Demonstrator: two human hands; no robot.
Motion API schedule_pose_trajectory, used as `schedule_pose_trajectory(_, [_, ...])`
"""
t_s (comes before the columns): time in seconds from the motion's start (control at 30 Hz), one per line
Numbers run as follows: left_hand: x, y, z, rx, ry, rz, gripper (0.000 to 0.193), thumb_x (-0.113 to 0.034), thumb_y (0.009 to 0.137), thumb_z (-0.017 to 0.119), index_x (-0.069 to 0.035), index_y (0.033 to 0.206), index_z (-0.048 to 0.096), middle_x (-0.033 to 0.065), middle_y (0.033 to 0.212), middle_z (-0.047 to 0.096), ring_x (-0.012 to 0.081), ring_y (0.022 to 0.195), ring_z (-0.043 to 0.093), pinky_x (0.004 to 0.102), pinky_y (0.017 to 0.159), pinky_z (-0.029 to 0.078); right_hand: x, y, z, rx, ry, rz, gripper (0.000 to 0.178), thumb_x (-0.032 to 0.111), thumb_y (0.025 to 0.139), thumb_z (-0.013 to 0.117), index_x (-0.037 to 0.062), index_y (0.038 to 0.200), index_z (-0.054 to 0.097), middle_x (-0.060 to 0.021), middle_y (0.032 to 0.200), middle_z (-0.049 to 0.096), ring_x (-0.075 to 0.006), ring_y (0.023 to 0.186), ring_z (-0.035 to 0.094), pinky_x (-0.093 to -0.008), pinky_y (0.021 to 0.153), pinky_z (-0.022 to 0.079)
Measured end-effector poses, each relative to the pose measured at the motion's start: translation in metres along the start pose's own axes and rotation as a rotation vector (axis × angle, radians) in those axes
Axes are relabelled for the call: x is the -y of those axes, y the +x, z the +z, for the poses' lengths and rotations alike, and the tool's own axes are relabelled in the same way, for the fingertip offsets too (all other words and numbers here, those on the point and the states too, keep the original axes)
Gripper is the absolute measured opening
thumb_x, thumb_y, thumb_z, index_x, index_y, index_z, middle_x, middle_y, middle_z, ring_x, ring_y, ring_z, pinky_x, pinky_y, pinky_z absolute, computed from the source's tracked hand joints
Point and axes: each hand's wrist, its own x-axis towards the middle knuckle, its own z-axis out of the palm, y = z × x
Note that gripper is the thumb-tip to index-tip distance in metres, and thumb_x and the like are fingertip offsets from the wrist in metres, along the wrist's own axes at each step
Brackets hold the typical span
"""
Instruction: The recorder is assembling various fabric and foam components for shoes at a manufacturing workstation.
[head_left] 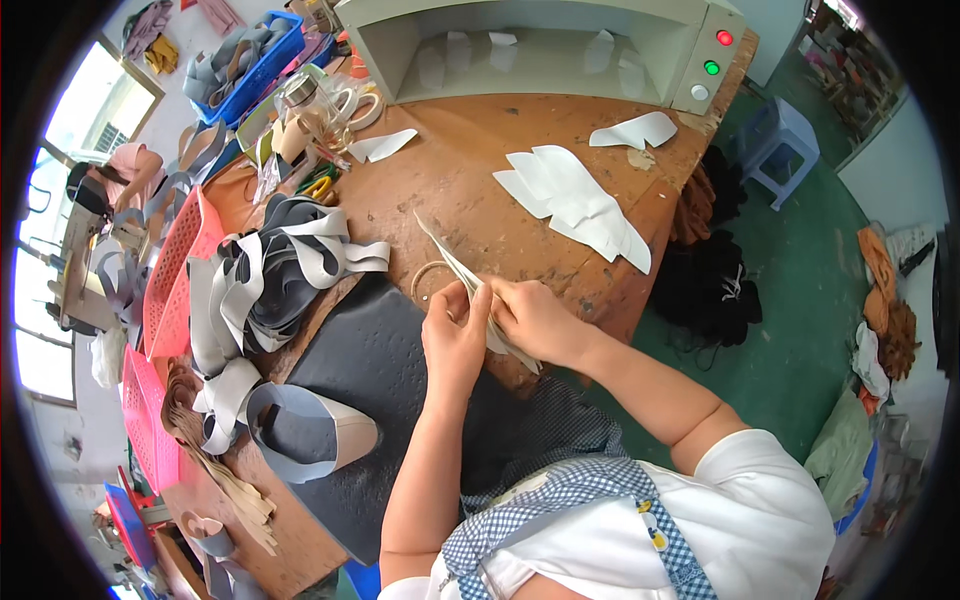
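Both hands meet over the near part of the brown table, gripping thin off-white cut pieces (463, 268) seen nearly edge-on. My left hand (456, 335) pinches them from the left, its thumb pointing up. My right hand (538, 318) closes on them from the right. How many layers they hold I cannot tell. A tan ring-shaped loop (418, 276) shows just left of the pieces. Under my left forearm lies a black mat (360, 345), with a curved grey shoe upper (345, 445) standing on it. Several flat white cut pieces (580, 205) lie overlapping beyond my right hand.
At the back stands a grey open-fronted machine (540, 75) with lit buttons and white pieces inside. A heap of grey-and-black strips (285, 265), pink baskets (185, 270) and a glass jar (305, 98) line the left. A blue stool (780, 150) stands on the floor right. Another person (130, 175) sits far left.
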Motion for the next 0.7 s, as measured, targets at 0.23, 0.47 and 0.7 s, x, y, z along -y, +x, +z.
schedule_pose_trajectory(0.23, [0.012,0.002,-0.005,0.011,-0.073,0.002,0.041,-0.021,0.087,0.076,0.006,0.114,0.061,0.0148,0.099,0.072,0.0176,0.090,0.068,0.0293,0.079,0.053,-0.009,0.003,0.001,0.076,0.193,0.117,0.020,0.007,0.094,0.056,-0.0043,0.109,0.064,-0.0117,0.066,0.062,-0.0078,0.061,0.053,-0.0315,0.055,0.045])
schedule_pose_trajectory(0.47, [-0.006,-0.009,0.002,-0.096,0.131,0.048,0.027,-0.009,0.093,0.061,0.008,0.113,0.061,0.0202,0.092,0.073,0.0217,0.083,0.072,0.0312,0.074,0.055,-0.007,-0.003,0.009,-0.086,0.172,0.026,0.017,0.007,0.095,0.057,-0.0067,0.087,0.062,-0.0078,0.057,0.054,-0.0049,0.057,0.045,-0.0311,0.049,0.039])
schedule_pose_trajectory(0.7, [0.013,-0.017,0.002,-0.180,0.113,0.112,0.021,-0.009,0.095,0.058,0.006,0.108,0.064,0.0182,0.075,0.069,0.0146,0.068,0.066,0.0317,0.065,0.051,-0.018,0.000,0.008,-0.006,0.296,0.073,0.017,0.005,0.092,0.058,-0.0043,0.102,0.068,-0.0211,0.068,0.063,-0.0157,0.055,0.059,-0.0340,0.054,0.046])
